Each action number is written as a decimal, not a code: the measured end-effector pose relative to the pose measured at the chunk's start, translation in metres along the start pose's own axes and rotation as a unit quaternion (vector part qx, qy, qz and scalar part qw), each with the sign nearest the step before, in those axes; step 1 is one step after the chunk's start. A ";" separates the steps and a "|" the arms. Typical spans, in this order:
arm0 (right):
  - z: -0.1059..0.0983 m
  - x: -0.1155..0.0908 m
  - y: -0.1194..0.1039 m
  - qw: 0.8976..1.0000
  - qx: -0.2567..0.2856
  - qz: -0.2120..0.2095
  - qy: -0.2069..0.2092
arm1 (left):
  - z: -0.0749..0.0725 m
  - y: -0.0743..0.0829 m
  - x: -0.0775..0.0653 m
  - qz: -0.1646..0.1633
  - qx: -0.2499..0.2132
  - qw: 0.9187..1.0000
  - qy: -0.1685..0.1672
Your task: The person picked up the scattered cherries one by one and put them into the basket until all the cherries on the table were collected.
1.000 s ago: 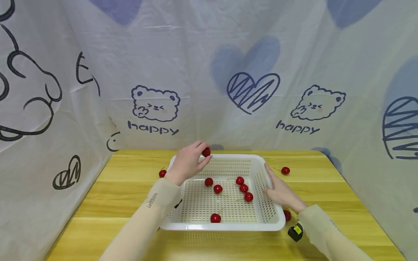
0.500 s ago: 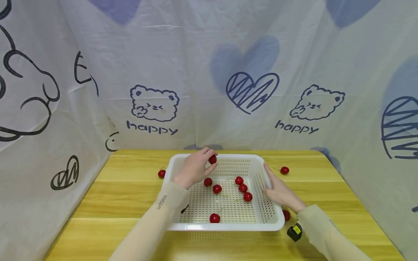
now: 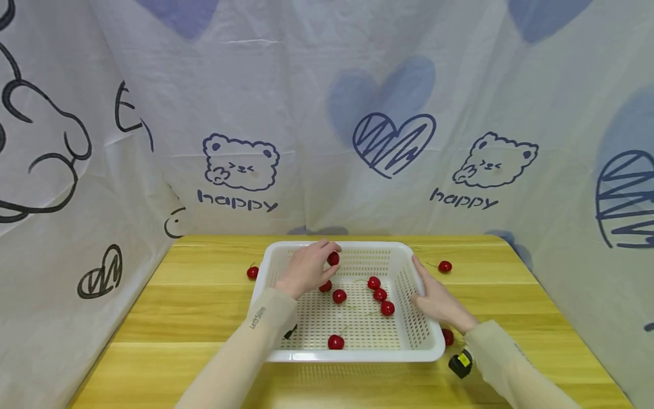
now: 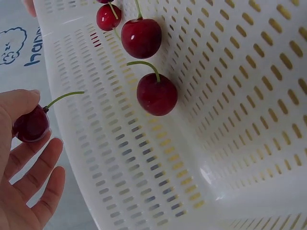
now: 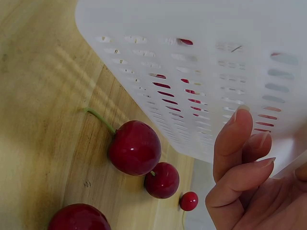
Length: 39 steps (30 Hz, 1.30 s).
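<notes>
Left hand (image 3: pixel 307 269): grasping 1 cherry between thumb and fingers.
Right hand (image 3: pixel 438 300): grasping the basket's right wall, thumb inside, fingers outside.
Held cherry (image 3: pixel 334 259): in the left hand, in front of the basket's far wall in the head view; its green stem shows in the left wrist view.
Basket (image 3: pixel 352 356): white, slotted, rectangular, upright on the bench.
Basket cherries (image 3: pixel 339 296): 6 lie on its floor: 2 near the left hand, 3 in a row right of the middle, 1 near the front wall.
Bench cherries (image 3: pixel 445 266): 1 just left of the basket; to its right, the right wrist view shows 4, some with stems.
Bench (image 3: pixel 179 318): yellow wood grain.
Black block (image 3: pixel 461 364): yellow-patched, beside the right sleeve (image 3: pixel 511 363).
Left sleeve (image 3: pixel 240 341): cream, lettered at the cuff.
Cloth (image 3: pixel 306 85): pale, behind the bench, printed with hearts, bears and "happy" 2 times.
</notes>
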State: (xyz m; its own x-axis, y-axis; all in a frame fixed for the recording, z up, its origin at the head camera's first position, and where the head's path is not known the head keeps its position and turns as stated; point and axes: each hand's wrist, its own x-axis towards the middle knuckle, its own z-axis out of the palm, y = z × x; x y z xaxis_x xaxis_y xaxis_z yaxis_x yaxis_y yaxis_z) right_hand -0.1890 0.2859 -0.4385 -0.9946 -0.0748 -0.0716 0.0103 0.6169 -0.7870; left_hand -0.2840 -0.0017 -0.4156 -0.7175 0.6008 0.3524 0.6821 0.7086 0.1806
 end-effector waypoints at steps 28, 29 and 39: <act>0.002 0.002 0.000 1.000 -0.004 -0.003 0.001 | 0.007 -0.014 0.001 -0.040 -0.009 0.997 -0.072; 0.002 0.001 0.000 1.000 -0.004 -0.003 0.001 | 0.008 -0.014 0.002 -0.042 -0.012 0.996 -0.077; 0.001 0.001 0.001 1.000 -0.007 0.002 0.001 | 0.021 -0.016 0.001 -0.025 -0.035 0.994 -0.099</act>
State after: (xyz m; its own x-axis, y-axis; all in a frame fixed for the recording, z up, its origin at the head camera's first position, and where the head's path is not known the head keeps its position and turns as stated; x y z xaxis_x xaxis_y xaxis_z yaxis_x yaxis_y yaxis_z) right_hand -0.1896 0.2856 -0.4397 -0.9949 -0.0705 -0.0727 0.0124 0.6277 -0.7784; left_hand -0.2987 -0.0043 -0.4374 -0.7596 0.6318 0.1545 0.6483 0.7162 0.2584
